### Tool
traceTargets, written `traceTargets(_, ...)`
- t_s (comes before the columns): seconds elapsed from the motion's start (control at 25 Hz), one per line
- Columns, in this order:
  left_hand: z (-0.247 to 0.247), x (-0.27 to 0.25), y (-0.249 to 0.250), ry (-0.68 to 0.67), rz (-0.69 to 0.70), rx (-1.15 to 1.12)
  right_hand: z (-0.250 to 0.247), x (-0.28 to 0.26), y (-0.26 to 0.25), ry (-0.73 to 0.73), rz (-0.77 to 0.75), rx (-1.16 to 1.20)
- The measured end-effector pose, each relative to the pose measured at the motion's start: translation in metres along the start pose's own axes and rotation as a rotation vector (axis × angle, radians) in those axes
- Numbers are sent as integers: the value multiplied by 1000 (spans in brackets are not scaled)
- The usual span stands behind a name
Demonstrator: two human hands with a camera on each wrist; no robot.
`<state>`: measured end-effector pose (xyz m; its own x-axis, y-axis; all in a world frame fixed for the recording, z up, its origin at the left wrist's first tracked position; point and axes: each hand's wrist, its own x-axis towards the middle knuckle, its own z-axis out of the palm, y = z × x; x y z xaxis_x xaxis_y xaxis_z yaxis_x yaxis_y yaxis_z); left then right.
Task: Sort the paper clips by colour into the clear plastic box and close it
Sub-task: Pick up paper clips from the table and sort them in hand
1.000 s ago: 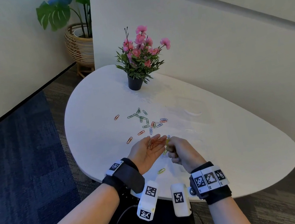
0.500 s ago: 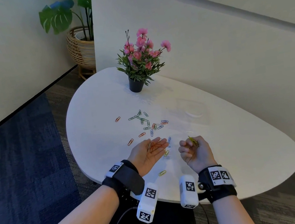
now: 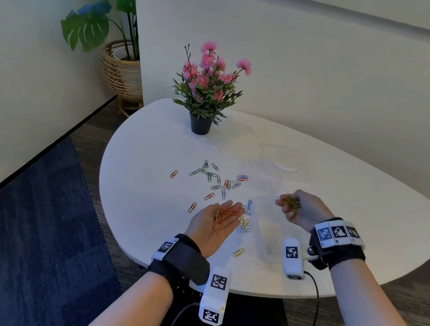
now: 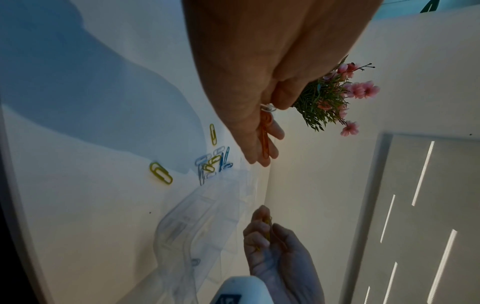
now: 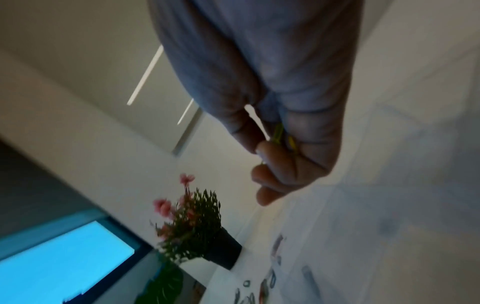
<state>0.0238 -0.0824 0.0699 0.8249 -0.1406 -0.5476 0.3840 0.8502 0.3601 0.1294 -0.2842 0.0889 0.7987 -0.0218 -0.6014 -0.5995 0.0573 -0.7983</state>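
My left hand (image 3: 219,220) lies palm up above the white table (image 3: 360,223), fingers straight, with orange paper clips (image 3: 228,213) (image 4: 265,139) and a pale one resting on it. My right hand (image 3: 295,206) is curled and pinches yellow paper clips (image 3: 290,203) (image 5: 279,131), to the right of the left hand. The clear plastic box (image 3: 265,239) (image 4: 179,232) lies open on the table between the hands and is hard to make out. Loose clips lie beyond: green ones (image 3: 208,174), orange, blue, and one yellow clip (image 3: 238,252) near the front edge.
A black pot of pink flowers (image 3: 201,126) stands at the back of the table. A white wall runs along the table's right side. A faint clear round shape (image 3: 286,163) lies right of the scattered clips. A wicker planter (image 3: 122,73) stands on the floor.
My right hand has drawn away from the left palm and moved right, carrying the yellow clips. The left hand has stayed palm up with the orange clips.
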Motion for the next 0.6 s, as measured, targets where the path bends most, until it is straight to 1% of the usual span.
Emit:
traceTargets(0.08,0,1,-1,8,-5,3,13,1,-3,42,5,-199)
traceTargets(0.12,0,1,-2,9,-6,5,18,3,-5,55,3,-242)
traceTargets(0.16,0,1,-2,8,-6,6,22,4,-8,61,3,-246)
traceTargets(0.28,-1,0,-1,4,-1,12,29,7,-13,56,1,-137)
traceTargets(0.44,-2,-1,0,-15,-1,30,27,4,-13,46,3,-182)
traceTargets(0.52,-2,-1,0,-24,-12,39,25,-8,-9,50,-56,-231)
traceTargets(0.6,-1,-1,-1,-37,-24,46,29,-26,-2,46,-219,-307)
